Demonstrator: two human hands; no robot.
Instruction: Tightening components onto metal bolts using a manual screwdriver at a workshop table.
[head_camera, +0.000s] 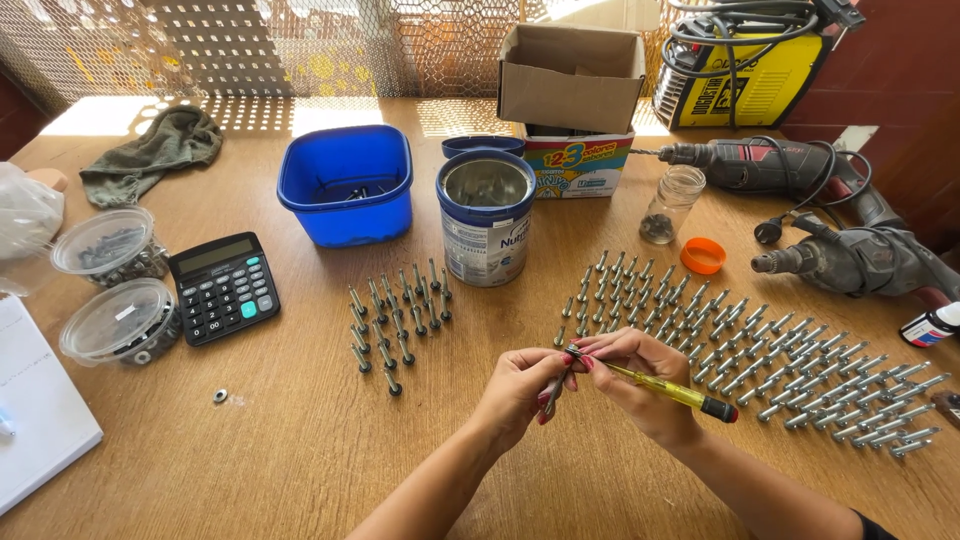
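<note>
My left hand (515, 390) pinches a small metal bolt (556, 383) by its shank, just above the wooden table (300, 450). My right hand (640, 385) grips a yellow-handled screwdriver (672, 391) whose tip meets the bolt's head. Behind my hands, several bolts (760, 350) stand upright in neat rows to the right. A smaller group of upright bolts (398, 318) stands to the left.
Blue plastic tub (347, 185), open metal can (485, 220), cardboard box (570, 80), glass jar (670, 205) and orange lid (703, 256) at the back. Two power drills (830, 215) on the right. Calculator (224, 286), two lidded tubs of hardware (115, 285) and a loose washer (219, 396) on the left.
</note>
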